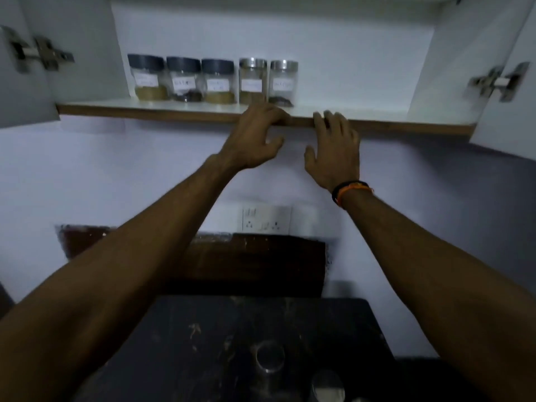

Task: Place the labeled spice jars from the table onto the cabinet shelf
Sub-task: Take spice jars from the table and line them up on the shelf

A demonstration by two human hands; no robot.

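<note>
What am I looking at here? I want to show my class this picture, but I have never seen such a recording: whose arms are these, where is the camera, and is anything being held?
There is no machine: a person wears a wide-angle camera on the head, so you see their own two arms reaching forward and up. This is the only view. The left hand and right hand are at the front edge of an open cabinet shelf, fingers loosely spread; neither holds anything. On the shelf stand five labeled spice jars in a row, three with dark lids, two with silver lids. Below, on the dark table, at least two more silver-lidded jars wait, seen from above. The labels are too blurred to read.
</note>
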